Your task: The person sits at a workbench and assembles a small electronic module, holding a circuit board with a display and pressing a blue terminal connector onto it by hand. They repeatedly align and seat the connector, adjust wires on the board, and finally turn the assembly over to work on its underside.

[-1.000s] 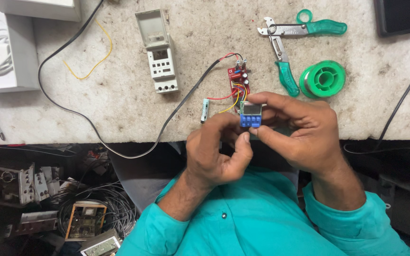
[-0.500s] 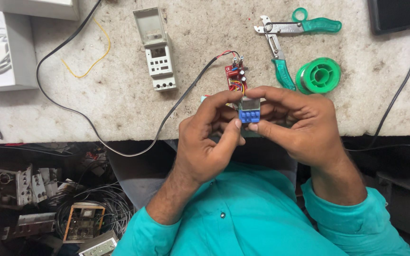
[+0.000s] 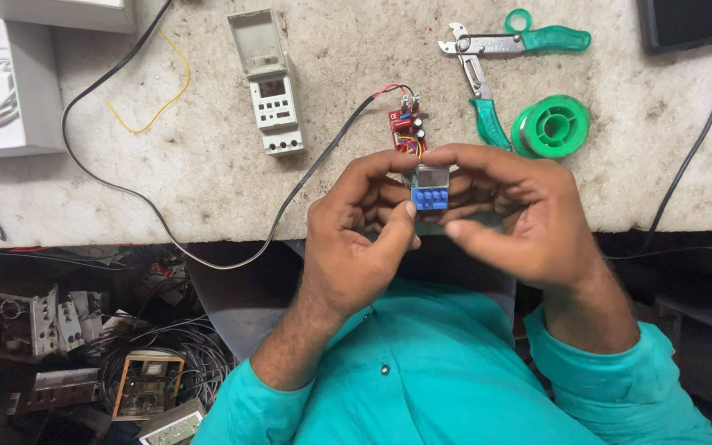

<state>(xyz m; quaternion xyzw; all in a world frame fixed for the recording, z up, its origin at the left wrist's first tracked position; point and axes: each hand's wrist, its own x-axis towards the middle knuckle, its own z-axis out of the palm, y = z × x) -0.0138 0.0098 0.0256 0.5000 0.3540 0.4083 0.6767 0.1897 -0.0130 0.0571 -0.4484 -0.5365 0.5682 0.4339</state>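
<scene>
Left hand (image 3: 356, 239) and right hand (image 3: 521, 222) pinching small boxy module (image 3: 431, 188) — blue ribbed base; red circuit board (image 3: 407, 132) beside

Ahead of my hands, the red circuit board (image 3: 406, 132) sits close, pliers (image 3: 478, 82) and a green solder spool (image 3: 550, 126) crowd the right, and a white timer housing (image 3: 271, 91) stands left. Open stone benchtop (image 3: 208, 177) lies between cable (image 3: 290, 198) loops.

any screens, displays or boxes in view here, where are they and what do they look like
Small module: held between the left hand and right hand, grey display window above blue buttons.
Timer unit: on the bench upper middle, pale grey, flap open, small display.
Dark screen: top right corner, black.
White box: far left, holds coiled cable.
</scene>
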